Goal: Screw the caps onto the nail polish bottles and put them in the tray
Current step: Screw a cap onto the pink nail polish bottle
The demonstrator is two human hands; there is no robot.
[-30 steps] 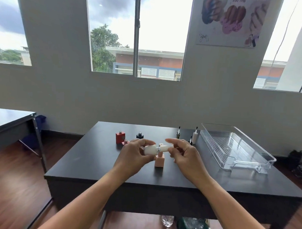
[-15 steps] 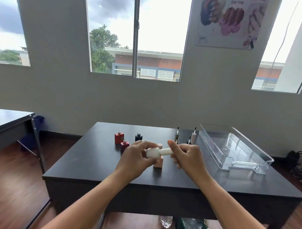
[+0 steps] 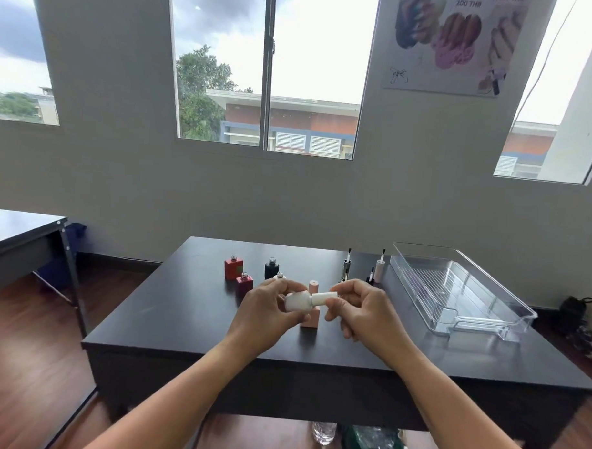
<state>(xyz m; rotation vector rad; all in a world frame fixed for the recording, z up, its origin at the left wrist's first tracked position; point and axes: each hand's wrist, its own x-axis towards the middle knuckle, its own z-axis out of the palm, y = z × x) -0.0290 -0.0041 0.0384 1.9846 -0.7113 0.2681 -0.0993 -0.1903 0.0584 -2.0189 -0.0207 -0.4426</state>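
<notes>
My left hand (image 3: 264, 315) grips a white nail polish bottle (image 3: 297, 301) lying sideways above the table. My right hand (image 3: 363, 312) pinches its white cap (image 3: 324, 298), which sits on the bottle's neck. Behind them a capped pink bottle (image 3: 311, 314) stands on the black table (image 3: 171, 307). Uncapped bottles stand further back: a red one (image 3: 233, 268), a dark pink one (image 3: 244, 284), a black one (image 3: 271, 268) and a small white one (image 3: 279, 276). Loose caps with their brushes up (image 3: 379, 269) stand beside the clear plastic tray (image 3: 460, 292) at the right, which holds nothing.
A second dark table (image 3: 22, 235) stands at the left. Wooden floor surrounds both. A water bottle (image 3: 323, 432) and a green bag (image 3: 372, 443) lie under the table's front edge. A dark bag (image 3: 575, 313) rests on the floor at the far right.
The cap has closed up against the bottle; the silver neck seen a second ago is now covered. My right fingers have shifted their hold on the cap. Both hands stayed over the table's middle.
</notes>
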